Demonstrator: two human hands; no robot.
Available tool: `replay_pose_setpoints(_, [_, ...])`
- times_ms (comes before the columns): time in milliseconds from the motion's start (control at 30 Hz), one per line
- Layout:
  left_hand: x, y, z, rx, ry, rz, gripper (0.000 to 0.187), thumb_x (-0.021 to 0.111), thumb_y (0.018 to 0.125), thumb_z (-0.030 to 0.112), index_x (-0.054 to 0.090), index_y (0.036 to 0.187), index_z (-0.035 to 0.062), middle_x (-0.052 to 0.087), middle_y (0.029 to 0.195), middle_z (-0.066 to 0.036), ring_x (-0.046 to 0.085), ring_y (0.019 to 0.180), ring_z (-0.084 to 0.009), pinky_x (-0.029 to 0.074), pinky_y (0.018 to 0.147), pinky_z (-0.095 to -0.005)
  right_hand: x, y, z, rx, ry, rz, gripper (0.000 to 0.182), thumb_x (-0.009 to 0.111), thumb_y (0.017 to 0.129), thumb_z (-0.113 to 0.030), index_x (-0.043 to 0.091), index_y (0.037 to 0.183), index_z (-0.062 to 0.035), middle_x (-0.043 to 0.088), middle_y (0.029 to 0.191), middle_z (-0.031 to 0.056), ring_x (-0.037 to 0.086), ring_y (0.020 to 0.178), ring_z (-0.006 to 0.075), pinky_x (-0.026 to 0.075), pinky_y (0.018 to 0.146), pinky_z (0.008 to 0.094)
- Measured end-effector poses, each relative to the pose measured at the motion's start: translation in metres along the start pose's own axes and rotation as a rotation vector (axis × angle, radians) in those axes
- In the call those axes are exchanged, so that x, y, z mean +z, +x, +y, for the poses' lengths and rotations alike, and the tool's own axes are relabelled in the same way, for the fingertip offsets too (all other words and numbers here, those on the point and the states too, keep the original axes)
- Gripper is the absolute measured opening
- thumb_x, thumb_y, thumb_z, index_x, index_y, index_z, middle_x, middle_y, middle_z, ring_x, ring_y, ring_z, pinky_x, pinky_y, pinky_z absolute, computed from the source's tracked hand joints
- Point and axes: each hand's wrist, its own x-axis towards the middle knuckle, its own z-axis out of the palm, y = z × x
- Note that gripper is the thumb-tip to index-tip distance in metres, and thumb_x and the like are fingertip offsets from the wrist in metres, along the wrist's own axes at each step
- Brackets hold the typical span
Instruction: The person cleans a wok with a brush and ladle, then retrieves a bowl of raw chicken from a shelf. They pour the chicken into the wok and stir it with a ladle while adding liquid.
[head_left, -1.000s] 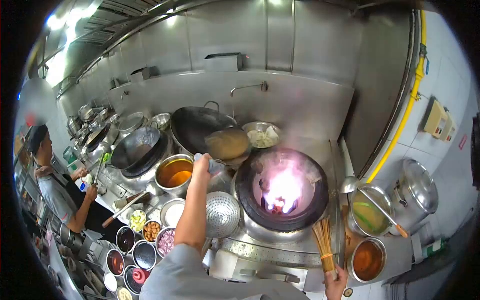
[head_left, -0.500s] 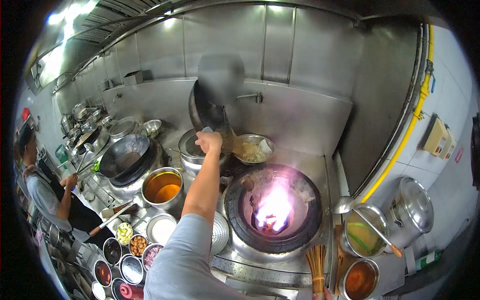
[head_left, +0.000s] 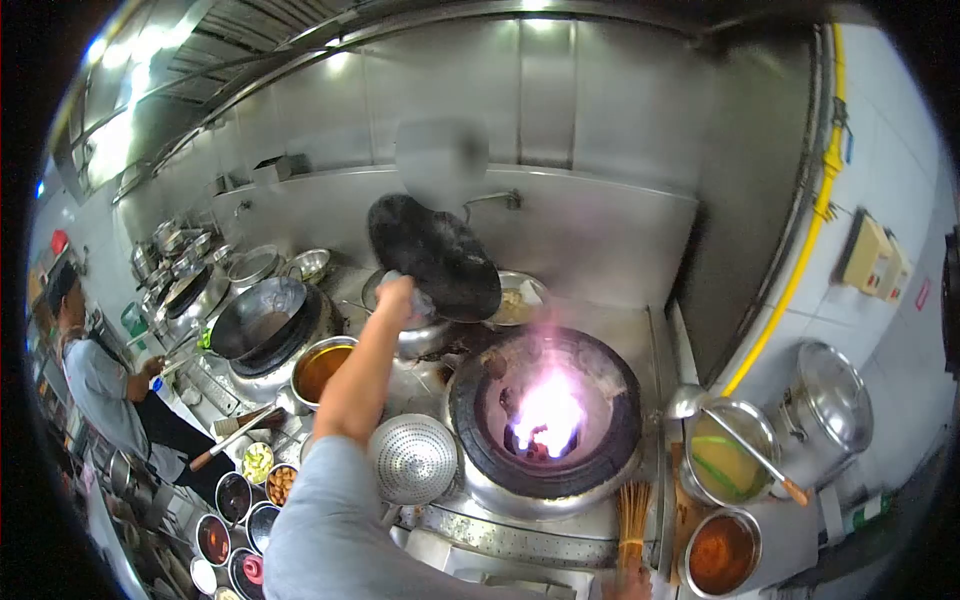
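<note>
The left hand [head_left: 397, 290] is clenched at the near edge of the wok [head_left: 432, 255], a grey cloth [head_left: 422, 303] bunched beneath the fingers; the cloth should stay between skin and metal, since the wok is likely hot. The right hand [head_left: 630, 585], blurred at the bottom edge, appears to grasp the bound end of a bamboo brush [head_left: 632, 515] — bristles up, best kept clear of the flame [head_left: 546, 415]. The wok hangs steeply tilted behind and left of the burner ring [head_left: 545, 484], its lower edge overlapping the view of a steel bowl [head_left: 524, 319]; contact cannot be told. With that arm outstretched, a firm wrist and steady tilt would help — and the sleeve [head_left: 330, 510] should stay well away from the fire
</note>
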Motion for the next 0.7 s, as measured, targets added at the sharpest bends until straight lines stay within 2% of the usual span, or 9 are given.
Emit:
replay_pose_setpoints(33, [-0.021,-0.039,0.000,-0.028,-0.121,-0.258,0.037,0.058,0.087,0.022,0.052,0.118,0.0053,0.059,0.112,-0.016,0.061,0.095,-0.0347,0.052,0.067,-0.0542,0.001,0.007,0.017,-0.113,0.014,-0.016,0.054,0.065,0.083,-0.028,0.055,0.128,-0.0016,0.063,0.110,0.0283,0.060,0.100,0.0442,0.048,0.087,0.0507])
replay_pose_setpoints(67, [-0.032,-0.097,0.013,-0.177,0.019,-0.195,0.033,0.055,0.088,0.030,0.054,0.112,0.0064,0.061,0.107,-0.016,0.063,0.091,-0.0339,0.052,0.065,-0.0514,-0.003,0.012,0.031,-0.224,0.027,-0.028,0.056,0.065,0.083,-0.031,0.054,0.128,-0.0002,0.063,0.111,0.0283,0.060,0.101,0.0427,0.048,0.088,0.0500])
replay_pose_setpoints(133, [-0.077,-0.103,-0.030,-0.465,-0.182,-0.300,0.026,0.053,0.087,0.029,0.057,0.102,0.0077,0.065,0.094,-0.015,0.065,0.082,-0.0341,0.055,0.066,-0.0495,-0.057,0.029,0.023,-0.282,0.127,0.172,0.046,0.070,0.081,-0.013,0.061,0.125,-0.0027,0.067,0.103,0.0176,0.066,0.082,0.0290,0.054,0.074,0.0359])
replay_pose_setpoints(233, [-0.119,-0.192,-0.070,-0.643,-0.250,-0.304,0.028,0.052,0.084,0.025,0.057,0.106,0.0079,0.065,0.100,-0.015,0.064,0.089,-0.0333,0.055,0.070,-0.0501,-0.161,0.070,0.028,0.030,0.325,0.000,0.046,0.072,0.080,-0.021,0.063,0.122,-0.0028,0.065,0.116,0.0220,0.060,0.112,0.0388,0.045,0.098,0.0459])
replay_pose_setpoints(267, [-0.132,-0.216,-0.092,-0.629,-0.269,-0.358,0.028,0.053,0.083,0.023,0.057,0.106,0.0078,0.065,0.101,-0.015,0.064,0.090,-0.0335,0.055,0.073,-0.0506,-0.171,0.085,0.051,-0.057,0.132,0.225,0.039,0.067,0.081,-0.014,0.063,0.118,-0.0011,0.065,0.114,0.0203,0.062,0.106,0.0359,0.048,0.094,0.0411])
replay_pose_setpoints(333, [-0.130,-0.283,-0.109,-0.621,-0.302,-0.297,0.028,0.055,0.081,0.020,0.057,0.107,0.0076,0.065,0.104,-0.015,0.064,0.094,-0.0338,0.053,0.077,-0.0516,-0.195,0.121,0.095,-0.030,-0.024,0.372,0.053,0.067,0.075,-0.005,0.054,0.126,0.0005,0.055,0.122,0.0238,0.052,0.118,0.0422,0.041,0.101,0.0471])
replay_pose_setpoints(400, [-0.119,-0.353,-0.107,-0.632,-0.304,-0.175,0.040,0.055,0.081,0.015,0.052,0.120,0.0084,0.060,0.119,-0.017,0.060,0.107,-0.0351,0.051,0.086,-0.0542,-0.196,0.164,0.171,0.001,-0.284,0.321,0.060,0.066,0.075,-0.003,0.049,0.132,-0.0018,0.052,0.127,0.0241,0.051,0.117,0.0434,0.042,0.099,0.0481])
replay_pose_setpoints(567, [-0.101,-0.422,-0.143,-0.648,-0.370,-0.235,0.031,0.053,0.086,0.015,0.053,0.116,0.0059,0.064,0.109,-0.017,0.064,0.097,-0.0343,0.054,0.079,-0.0502,-0.201,0.211,0.212,0.257,-0.569,-0.008,0.062,0.068,0.073,0.002,0.044,0.130,-0.0060,0.050,0.120,0.0196,0.054,0.110,0.0398,0.046,0.088,0.0499])
replay_pose_setpoints(700, [-0.086,-0.431,-0.175,-0.632,-0.341,-0.356,0.026,0.055,0.086,0.013,0.055,0.111,0.0096,0.063,0.104,-0.010,0.065,0.092,-0.0280,0.056,0.075,-0.0473,-0.195,0.230,0.244,0.169,-0.613,0.150,0.061,0.068,0.074,-0.001,0.047,0.130,-0.0094,0.049,0.122,0.0191,0.054,0.110,0.0418,0.045,0.090,0.0522])
